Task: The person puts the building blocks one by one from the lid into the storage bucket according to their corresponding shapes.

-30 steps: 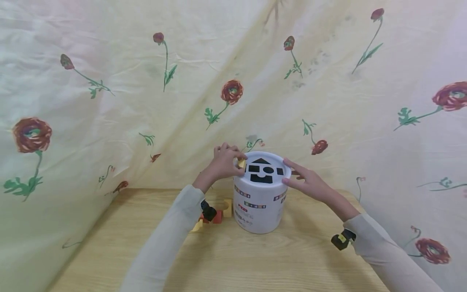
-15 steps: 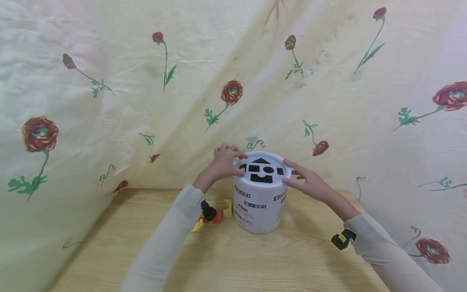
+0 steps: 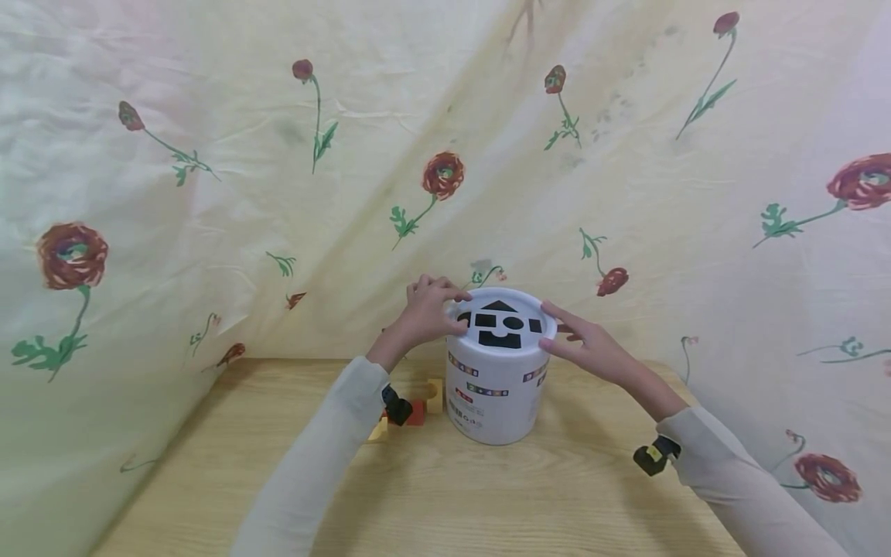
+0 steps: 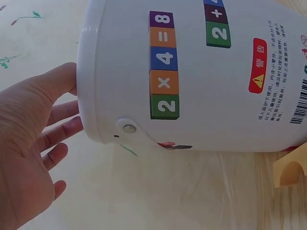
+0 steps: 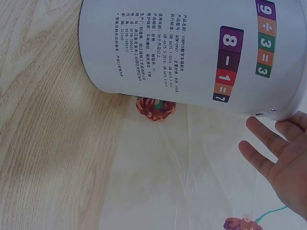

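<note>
A white bucket [image 3: 496,422] stands upright on the table, its lid [image 3: 465,303] pierced by dark shaped holes: triangle, rectangle, oval, square and a notched one. My left hand [image 3: 426,313] is at the lid's left side, thumb and forefinger spread over a hole with nothing between them. In the left wrist view its other fingers hang loosely beside the rim. My right hand [image 3: 588,352] touches the right rim with thumb and forefinger spread and fairly straight. Coloured number tiles and printed text mark the bucket's wall.
Left of the bucket lie a yellow block with a curved notch [image 3: 435,396], a red block [image 3: 416,414] and another yellow block [image 3: 378,431], partly hidden by the left wrist camera [image 3: 397,405]. A flowered cloth [image 3: 362,193] hangs behind the wooden table [image 3: 487,503].
The small yellow block pinched in my left hand a second ago is gone from the fingers; the dark hole beneath them now shows. Both hands stay at the rim.
</note>
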A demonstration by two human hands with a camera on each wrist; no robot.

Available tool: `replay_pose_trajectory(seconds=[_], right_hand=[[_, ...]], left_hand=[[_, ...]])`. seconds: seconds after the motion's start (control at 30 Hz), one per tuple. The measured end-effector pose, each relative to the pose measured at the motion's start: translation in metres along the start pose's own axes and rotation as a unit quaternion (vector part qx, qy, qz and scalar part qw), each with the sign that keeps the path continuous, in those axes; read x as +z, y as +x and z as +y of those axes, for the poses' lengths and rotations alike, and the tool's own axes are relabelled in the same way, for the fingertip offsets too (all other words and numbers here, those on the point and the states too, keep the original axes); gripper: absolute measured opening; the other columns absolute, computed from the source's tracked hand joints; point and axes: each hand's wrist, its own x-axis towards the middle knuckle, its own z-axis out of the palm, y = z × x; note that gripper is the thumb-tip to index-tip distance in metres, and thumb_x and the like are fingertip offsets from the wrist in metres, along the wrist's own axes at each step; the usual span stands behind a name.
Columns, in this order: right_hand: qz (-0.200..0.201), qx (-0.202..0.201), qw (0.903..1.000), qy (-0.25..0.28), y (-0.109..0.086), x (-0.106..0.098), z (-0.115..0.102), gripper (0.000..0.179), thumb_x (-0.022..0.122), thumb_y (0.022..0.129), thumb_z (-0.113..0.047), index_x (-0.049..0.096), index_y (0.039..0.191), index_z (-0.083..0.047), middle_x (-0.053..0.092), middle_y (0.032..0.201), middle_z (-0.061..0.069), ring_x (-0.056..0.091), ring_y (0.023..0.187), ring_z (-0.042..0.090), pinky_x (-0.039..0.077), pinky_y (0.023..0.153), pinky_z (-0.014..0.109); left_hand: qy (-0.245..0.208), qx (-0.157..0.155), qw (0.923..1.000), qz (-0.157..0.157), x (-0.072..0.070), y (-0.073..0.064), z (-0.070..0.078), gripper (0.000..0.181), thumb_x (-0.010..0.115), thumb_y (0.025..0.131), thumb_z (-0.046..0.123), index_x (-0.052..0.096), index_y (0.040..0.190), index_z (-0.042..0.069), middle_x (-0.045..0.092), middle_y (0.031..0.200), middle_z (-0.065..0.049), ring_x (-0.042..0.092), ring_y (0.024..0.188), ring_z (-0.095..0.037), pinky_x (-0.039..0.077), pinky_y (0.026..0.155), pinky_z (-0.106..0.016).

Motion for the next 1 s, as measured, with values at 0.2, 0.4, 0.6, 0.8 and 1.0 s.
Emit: replay_pose_trajectory(seconds=[0.2,0.4,0.6,0.8,1.0], right_hand=[[-0.002,-0.002,1.0000,0.005,-0.001,0.000,-0.001,0.075,0.060,0.101,-0.042,0.026,0.162,-0.016,0.032,0.165,0.016,0.049,0.139,0.044,0.041,0.106,0.067],[-0.002,-0.002,1.0000,0.003,-0.002,0.000,-0.002,0.075,0.060,0.101,-0.043,0.026,0.162,-0.017,0.032,0.166,0.015,0.049,0.139,0.044,0.042,0.105,0.067],[-0.001,-0.005,1.0000,0.002,-0.002,0.001,-0.003,0.074,0.060,0.101,-0.042,0.026,0.162,-0.017,0.031,0.166,0.015,0.048,0.139,0.044,0.041,0.107,0.066],[-0.002,-0.004,1.0000,0.003,-0.003,0.001,-0.003,0.074,0.060,0.101,-0.042,0.026,0.162,-0.018,0.032,0.165,0.015,0.049,0.139,0.044,0.043,0.105,0.066],[-0.003,-0.006,1.0000,0.001,-0.003,0.000,-0.002,0.074,0.060,0.101,-0.041,0.026,0.162,-0.018,0.032,0.166,0.015,0.050,0.138,0.043,0.043,0.104,0.066]], left_hand=[[0.000,0.007,0.9997,0.025,0.004,-0.004,-0.004,0.045,0.079,0.085,0.029,0.070,0.128,0.019,0.063,0.123,-0.004,0.040,0.118,-0.027,0.028,0.105,-0.050],[-0.004,0.007,0.9980,0.062,0.008,-0.011,-0.011,0.043,0.078,0.087,0.029,0.070,0.128,0.019,0.064,0.123,-0.004,0.043,0.117,-0.026,0.033,0.104,-0.050],[-0.039,0.011,0.9913,0.125,0.012,-0.023,-0.023,0.041,0.078,0.086,0.027,0.072,0.125,0.014,0.067,0.117,-0.007,0.047,0.114,-0.027,0.035,0.101,-0.053],[-0.076,0.002,0.9841,0.160,0.020,-0.039,-0.041,0.042,0.080,0.086,0.029,0.072,0.124,0.012,0.068,0.113,-0.007,0.048,0.110,-0.027,0.034,0.103,-0.054],[-0.109,-0.032,0.9792,0.168,0.042,-0.056,-0.060,0.037,0.077,0.085,0.023,0.073,0.120,0.011,0.068,0.109,-0.006,0.048,0.111,-0.028,0.033,0.100,-0.054]])
